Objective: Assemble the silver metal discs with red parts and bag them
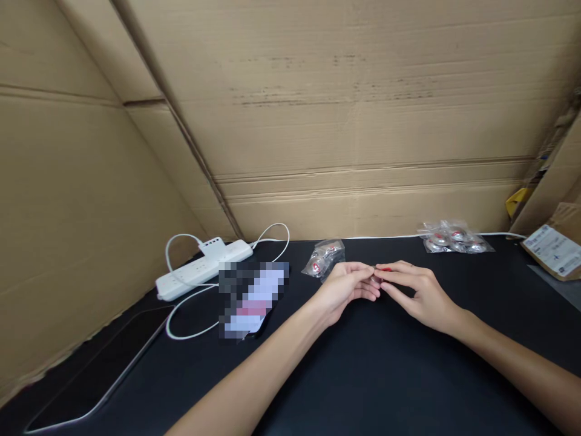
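My left hand (pixel 349 286) and my right hand (pixel 415 292) meet over the black table. Between their fingertips is a small, shiny item with red on it (pixel 377 277), mostly hidden by the fingers; its kind cannot be made out. The left thumb and fingers are closed on its left side, while the right fingers and thumb pinch it from the right. Just behind my left hand lie clear plastic packets (pixel 323 257) with round silvery pieces marked in red. More such packets (pixel 456 237) lie farther right, near the cardboard wall.
A white power strip (pixel 204 269) with looping white cables lies at the left. A blurred-out phone-like device (pixel 256 303) is beside it, and a dark tablet (pixel 102 369) is at front left. A labelled brown package (pixel 556 248) stands at the right. Cardboard walls (pixel 363 133) enclose the table.
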{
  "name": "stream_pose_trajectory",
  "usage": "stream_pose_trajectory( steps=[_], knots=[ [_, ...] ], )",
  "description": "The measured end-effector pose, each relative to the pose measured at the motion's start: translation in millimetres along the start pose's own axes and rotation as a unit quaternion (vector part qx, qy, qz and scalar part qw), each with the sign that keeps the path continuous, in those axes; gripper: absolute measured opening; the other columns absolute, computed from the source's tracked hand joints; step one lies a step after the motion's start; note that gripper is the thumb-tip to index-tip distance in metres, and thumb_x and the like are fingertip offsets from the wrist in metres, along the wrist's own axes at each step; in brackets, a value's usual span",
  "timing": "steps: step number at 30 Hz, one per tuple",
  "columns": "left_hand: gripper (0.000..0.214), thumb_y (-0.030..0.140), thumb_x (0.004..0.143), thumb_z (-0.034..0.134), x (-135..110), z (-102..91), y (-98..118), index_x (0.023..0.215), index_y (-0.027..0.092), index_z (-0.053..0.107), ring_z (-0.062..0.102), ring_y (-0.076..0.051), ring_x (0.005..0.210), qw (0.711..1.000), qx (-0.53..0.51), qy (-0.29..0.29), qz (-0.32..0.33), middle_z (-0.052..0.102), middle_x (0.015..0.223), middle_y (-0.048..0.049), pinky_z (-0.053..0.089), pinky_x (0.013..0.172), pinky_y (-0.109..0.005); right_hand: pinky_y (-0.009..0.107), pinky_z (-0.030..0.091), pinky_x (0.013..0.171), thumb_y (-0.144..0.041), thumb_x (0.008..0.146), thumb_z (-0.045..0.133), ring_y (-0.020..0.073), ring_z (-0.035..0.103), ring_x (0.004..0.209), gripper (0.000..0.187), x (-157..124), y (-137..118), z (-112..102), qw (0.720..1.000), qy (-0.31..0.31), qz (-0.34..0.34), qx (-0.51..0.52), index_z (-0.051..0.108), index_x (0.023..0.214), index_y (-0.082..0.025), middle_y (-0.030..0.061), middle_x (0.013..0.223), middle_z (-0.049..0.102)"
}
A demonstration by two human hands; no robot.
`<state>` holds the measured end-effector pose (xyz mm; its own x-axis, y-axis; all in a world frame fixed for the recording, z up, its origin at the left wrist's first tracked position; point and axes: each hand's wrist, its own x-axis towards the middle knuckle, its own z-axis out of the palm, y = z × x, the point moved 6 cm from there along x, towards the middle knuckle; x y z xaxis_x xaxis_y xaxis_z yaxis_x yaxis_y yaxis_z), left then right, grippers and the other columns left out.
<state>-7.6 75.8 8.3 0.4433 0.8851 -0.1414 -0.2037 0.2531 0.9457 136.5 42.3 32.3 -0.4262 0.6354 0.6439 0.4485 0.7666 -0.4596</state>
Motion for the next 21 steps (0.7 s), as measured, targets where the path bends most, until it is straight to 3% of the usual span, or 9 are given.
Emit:
stream_pose_trajectory(
  steps=[5, 8, 10, 13, 15, 18, 21],
  knots=[
    [0.012, 0.017, 0.083, 0.070, 2.1, -1.9, -1.1, 0.092, 0.009, 0.067, 0.067, -0.014, 0.061, 1.000, 0.012, 0.006, 0.012, 0.072, 0.076, -0.0096, 0.055, 0.063, -0.026, 0.044, 0.057, 0.093, -0.024, 0.091, 0.063, 0.0253, 0.066, 0.109, 0.027, 3.2, 2.8, -5.2, 0.995, 0.035, 0.065, 0.072, 0.070, 0.117, -0.026, 0.0090, 0.123, 0.068],
    [0.023, 0.021, 0.082, 0.073, 2.1, -2.7, 4.0, 0.101, 0.008, 0.066, 0.067, -0.015, 0.059, 0.997, 0.045, 0.011, 0.061, 0.071, 0.072, -0.0086, 0.054, 0.063, -0.027, 0.040, 0.062, 0.083, -0.032, 0.089, 0.065, 0.0236, 0.070, 0.101, 0.035, 3.4, 16.3, -9.1, 0.960, 0.106, 0.171, 0.196, 0.061, 0.124, -0.025, 0.0116, 0.128, 0.063],
    [0.029, 0.026, 0.082, 0.073, 1.8, -1.8, 7.3, 0.104, 0.008, 0.066, 0.066, -0.015, 0.059, 0.993, 0.075, 0.007, 0.095, 0.070, 0.069, -0.0074, 0.054, 0.062, -0.028, 0.039, 0.064, 0.074, -0.040, 0.087, 0.068, 0.0219, 0.072, 0.087, 0.039, 1.9, 26.4, -5.9, 0.922, 0.122, 0.242, 0.277, 0.061, 0.121, -0.022, 0.0119, 0.116, 0.068],
    [0.033, 0.030, 0.082, 0.073, 2.3, -1.4, 8.8, 0.105, 0.009, 0.066, 0.067, -0.017, 0.058, 0.984, 0.122, 0.008, 0.129, 0.069, 0.066, -0.0058, 0.055, 0.062, -0.030, 0.037, 0.064, 0.063, -0.049, 0.082, 0.072, 0.0193, 0.071, 0.065, 0.039, 1.4, 32.1, 5.8, 0.886, 0.059, 0.301, 0.348, 0.069, 0.101, -0.015, 0.0083, 0.083, 0.072],
    [0.031, 0.029, 0.082, 0.072, 2.8, -1.6, 8.5, 0.105, 0.009, 0.066, 0.067, -0.018, 0.058, 0.978, 0.151, 0.017, 0.144, 0.068, 0.066, -0.0052, 0.056, 0.061, -0.031, 0.035, 0.063, 0.060, -0.051, 0.079, 0.074, 0.0178, 0.069, 0.058, 0.039, 1.8, 30.9, 9.2, 0.885, 0.027, 0.301, 0.355, 0.072, 0.090, -0.013, 0.0062, 0.070, 0.071],
    [0.029, 0.026, 0.085, 0.069, 2.3, 0.6, 6.9, 0.108, 0.009, 0.066, 0.069, -0.018, 0.060, 0.976, 0.162, 0.020, 0.145, 0.068, 0.067, -0.0053, 0.057, 0.061, -0.031, 0.033, 0.062, 0.056, -0.050, 0.078, 0.076, 0.0177, 0.068, 0.055, 0.037, 1.8, 30.1, 7.5, 0.894, 0.036, 0.288, 0.340, 0.074, 0.085, -0.014, 0.0055, 0.065, 0.070],
    [0.024, 0.026, 0.089, 0.065, 0.4, 3.8, 2.5, 0.106, 0.009, 0.066, 0.071, -0.019, 0.064, 0.990, 0.104, 0.021, 0.097, 0.070, 0.074, -0.0081, 0.059, 0.064, -0.031, 0.033, 0.061, 0.054, -0.049, 0.079, 0.074, 0.0190, 0.069, 0.054, 0.035, 0.8, 29.8, 5.7, 0.909, 0.050, 0.273, 0.311, 0.075, 0.084, -0.015, 0.0057, 0.064, 0.071]
  ],
)
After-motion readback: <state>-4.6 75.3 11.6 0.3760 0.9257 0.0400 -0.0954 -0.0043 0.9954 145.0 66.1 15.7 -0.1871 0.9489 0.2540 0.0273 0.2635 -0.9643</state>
